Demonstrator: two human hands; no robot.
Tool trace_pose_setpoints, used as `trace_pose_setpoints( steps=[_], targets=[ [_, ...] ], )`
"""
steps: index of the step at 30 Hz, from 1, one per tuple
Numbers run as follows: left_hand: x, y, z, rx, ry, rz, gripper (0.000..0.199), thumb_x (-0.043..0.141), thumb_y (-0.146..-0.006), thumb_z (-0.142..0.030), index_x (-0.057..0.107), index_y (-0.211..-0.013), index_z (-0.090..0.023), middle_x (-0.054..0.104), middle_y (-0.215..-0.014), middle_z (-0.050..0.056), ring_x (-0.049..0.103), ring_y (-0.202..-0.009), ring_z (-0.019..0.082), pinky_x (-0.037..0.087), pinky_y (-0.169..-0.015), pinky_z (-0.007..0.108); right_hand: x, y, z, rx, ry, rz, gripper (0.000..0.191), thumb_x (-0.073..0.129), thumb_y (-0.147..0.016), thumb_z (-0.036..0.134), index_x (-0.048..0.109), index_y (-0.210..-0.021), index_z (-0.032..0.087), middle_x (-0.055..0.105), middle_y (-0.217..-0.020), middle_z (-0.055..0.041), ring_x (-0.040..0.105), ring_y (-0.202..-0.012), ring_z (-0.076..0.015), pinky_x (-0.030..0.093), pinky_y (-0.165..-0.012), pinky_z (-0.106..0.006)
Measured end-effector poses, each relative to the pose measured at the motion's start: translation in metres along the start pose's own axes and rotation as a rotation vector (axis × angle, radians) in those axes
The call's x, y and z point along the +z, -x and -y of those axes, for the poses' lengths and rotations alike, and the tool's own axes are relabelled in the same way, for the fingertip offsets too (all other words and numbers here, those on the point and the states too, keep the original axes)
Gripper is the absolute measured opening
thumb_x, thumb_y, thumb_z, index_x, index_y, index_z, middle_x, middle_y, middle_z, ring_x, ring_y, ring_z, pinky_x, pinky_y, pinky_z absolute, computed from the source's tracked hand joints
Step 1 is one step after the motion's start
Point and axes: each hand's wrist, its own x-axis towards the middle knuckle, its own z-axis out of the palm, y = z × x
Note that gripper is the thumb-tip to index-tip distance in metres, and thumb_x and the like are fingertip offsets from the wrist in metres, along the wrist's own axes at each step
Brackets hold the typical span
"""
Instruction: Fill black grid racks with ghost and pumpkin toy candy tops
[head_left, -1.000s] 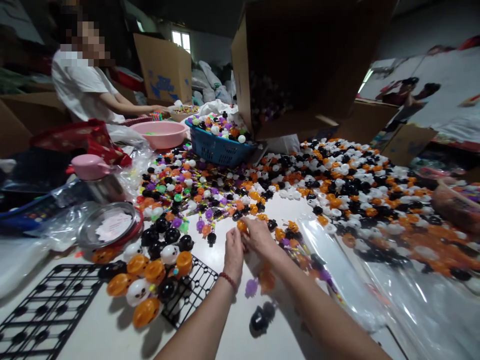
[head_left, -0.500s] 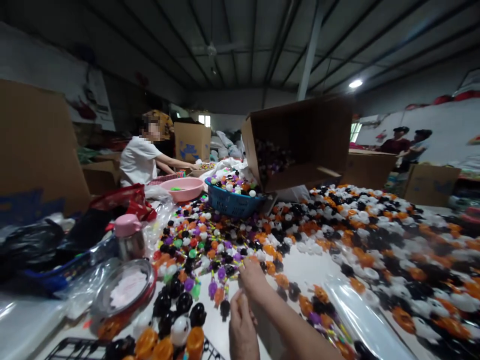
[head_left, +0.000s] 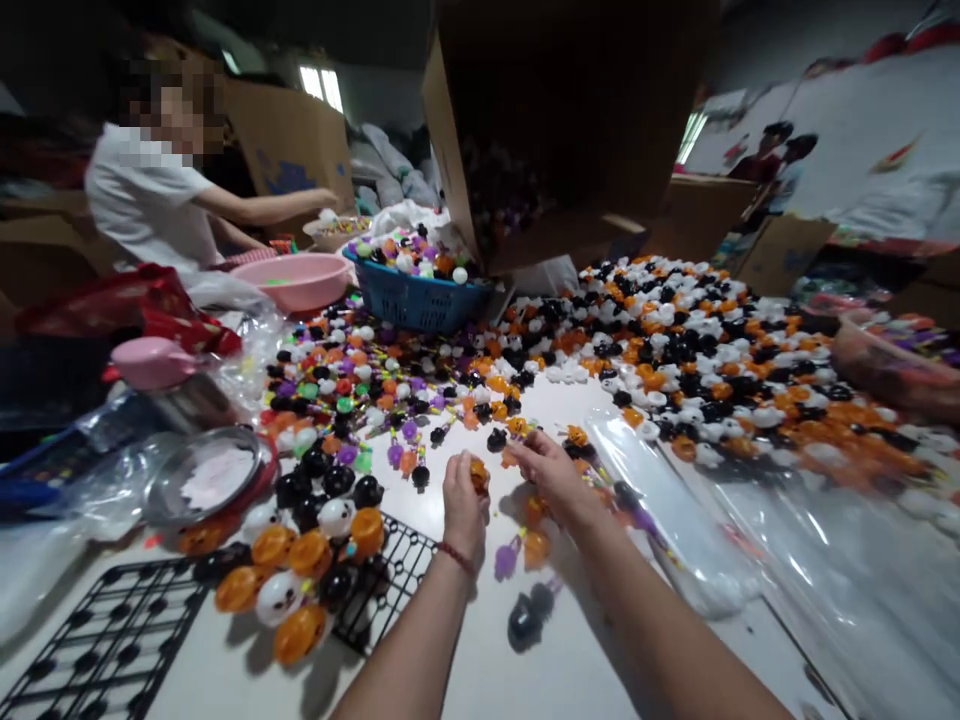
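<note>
My left hand [head_left: 463, 505] is closed around an orange pumpkin-shaped plastic piece [head_left: 478, 475], which shows between thumb and fingers. To its right, my right hand [head_left: 553, 472] has its thumb and fingertips drawn together; what lies in them is too small to make out. A black piece [head_left: 497, 439] lies just beyond the right fingertips. On the white table between my forearms are a purple piece [head_left: 506, 560] and a dark round piece [head_left: 524, 622]. Left of my left hand, orange, white and black heads, one a white head [head_left: 337, 517], stand grouped on a black grid rack [head_left: 390, 590].
A heap of mixed heads [head_left: 675, 330] spreads behind and right, below a tipped cardboard box [head_left: 450, 150]. A blue basket [head_left: 420, 295], pink basin [head_left: 296, 280] and pink-lidded flask [head_left: 154, 362] stand left. Clear plastic bags [head_left: 660, 520] lie right. A person in white [head_left: 150, 190] sits far left.
The view has tilted down and shifted. My hands, close together before, are now apart, the right one to the right. The orange pumpkin piece now shows in my left hand.
</note>
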Motion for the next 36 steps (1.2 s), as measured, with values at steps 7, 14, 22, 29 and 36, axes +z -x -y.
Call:
trace_pose_setpoints(
  steps=[7,14,22,29,36],
  targets=[
    [0.003,0.005,0.008,0.030,-0.045,0.153,0.040,0.058,-0.085,-0.058,0.052,-0.078,-0.019,0.039,-0.056,-0.007,0.034,-0.044,0.006,0.023,-0.040,0.017,-0.012,0.029,0.004,-0.014,-0.104,-0.027,0.038,0.081,-0.070,0.050,0.060,-0.083,0.021,0.058,-0.069,0.0042,0.049,-0.059,-0.0109,0.037,-0.058,-0.026],
    [0.002,0.004,0.010,0.048,-0.109,0.188,0.043,0.056,-0.087,-0.060,0.051,-0.074,-0.019,0.040,-0.055,-0.006,0.033,-0.045,0.007,0.025,-0.041,0.018,-0.015,0.032,0.011,0.004,0.011,-0.019,0.040,0.082,-0.067,0.052,0.064,-0.080,0.020,0.064,-0.073,0.0012,0.054,-0.062,-0.0124,0.043,-0.061,-0.027],
    [0.002,0.001,0.012,0.038,-0.201,0.170,0.045,0.053,-0.087,-0.063,0.048,-0.073,-0.020,0.041,-0.054,-0.007,0.033,-0.043,0.007,0.025,-0.040,0.019,-0.019,0.032,0.006,0.061,0.045,0.004,0.041,0.084,-0.063,0.052,0.065,-0.078,0.020,0.066,-0.069,0.0008,0.054,-0.059,-0.0126,0.043,-0.059,-0.027],
    [0.001,0.000,0.015,0.028,-0.253,0.223,0.046,0.054,-0.087,-0.062,0.047,-0.070,-0.020,0.041,-0.054,-0.006,0.033,-0.045,0.007,0.026,-0.041,0.019,-0.024,0.032,0.008,0.131,0.024,0.024,0.040,0.086,-0.061,0.049,0.063,-0.074,0.019,0.062,-0.063,0.0034,0.050,-0.055,-0.0106,0.037,-0.054,-0.025],
    [0.000,-0.002,0.019,-0.046,-0.251,0.190,0.050,0.049,-0.086,-0.068,0.048,-0.072,-0.020,0.039,-0.051,-0.007,0.030,-0.039,0.007,0.021,-0.036,0.019,-0.022,0.034,0.005,0.201,-0.128,0.085,0.041,0.088,-0.060,0.044,0.059,-0.073,0.019,0.058,-0.059,0.0048,0.048,-0.051,-0.0088,0.036,-0.051,-0.023]
  ],
)
